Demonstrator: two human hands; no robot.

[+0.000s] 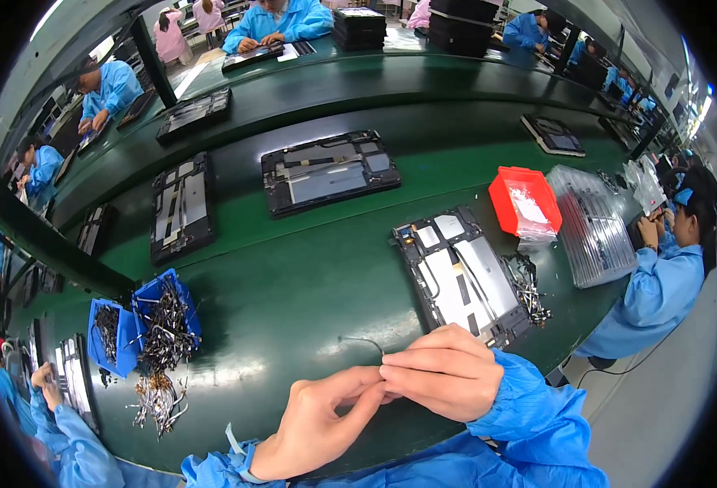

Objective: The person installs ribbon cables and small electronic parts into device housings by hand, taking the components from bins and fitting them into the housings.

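Over the near edge of the green bench, my left hand (pixel 319 419) and my right hand (pixel 444 372) meet fingertip to fingertip. Pinched between them is a thin dark cable (pixel 368 342); its free end curves out to the left, and the rest is hidden by my fingers. Just beyond my right hand lies an opened tablet-like device (pixel 461 276), its inside with silver battery panels and flat ribbons facing up. A small heap of dark cables (pixel 527 289) rests against its right side.
Left are two blue bins (pixel 165 321) of cables, with loose pale cables (pixel 161 403) before them. A red bin (pixel 525 203) and clear plastic trays (pixel 590 228) stand right. More opened devices (pixel 330 171) lie along the back. Co-workers sit at the left, the right (pixel 669 268) and across.
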